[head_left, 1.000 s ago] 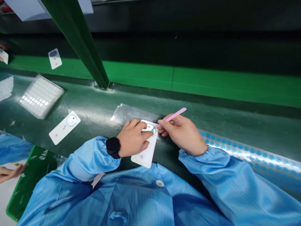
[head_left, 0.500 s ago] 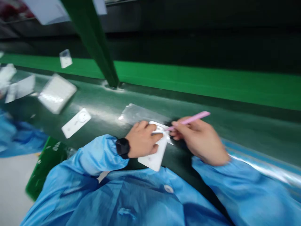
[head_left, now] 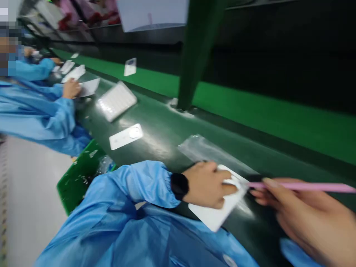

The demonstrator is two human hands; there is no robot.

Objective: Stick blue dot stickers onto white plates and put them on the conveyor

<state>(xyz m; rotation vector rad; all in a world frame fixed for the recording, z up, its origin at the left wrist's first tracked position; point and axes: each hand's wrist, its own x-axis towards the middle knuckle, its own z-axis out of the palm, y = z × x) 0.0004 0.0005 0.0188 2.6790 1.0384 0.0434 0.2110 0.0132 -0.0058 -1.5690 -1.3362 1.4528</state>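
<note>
A white phone back cover (head_left: 214, 218) lies at a slant on the green bench in front of me. My left hand (head_left: 207, 185) holds it from the left, index and middle fingers stretched over its upper part. My right hand (head_left: 308, 211), blurred, pinches a slim pink tool (head_left: 311, 186) that tapers like tweezers. Its narrow tip points left and reaches the cover's upper right edge, near my left fingertips; whether it touches is unclear. Behind the cover lies a clear plastic film (head_left: 205, 148).
Another white cover with a round ring (head_left: 126, 136) lies on the bench to the left. Beyond it are a white tray (head_left: 118, 101) and a co-worker's hand (head_left: 71, 89). A green bin (head_left: 72, 181) stands lower left. A green post (head_left: 194, 55) rises behind the bench.
The view has swung left, so the bench things appear further right and the co-workers show more. My left hand stays on the cover. The pink tool now lies flatter, its tip still at the cover.
</note>
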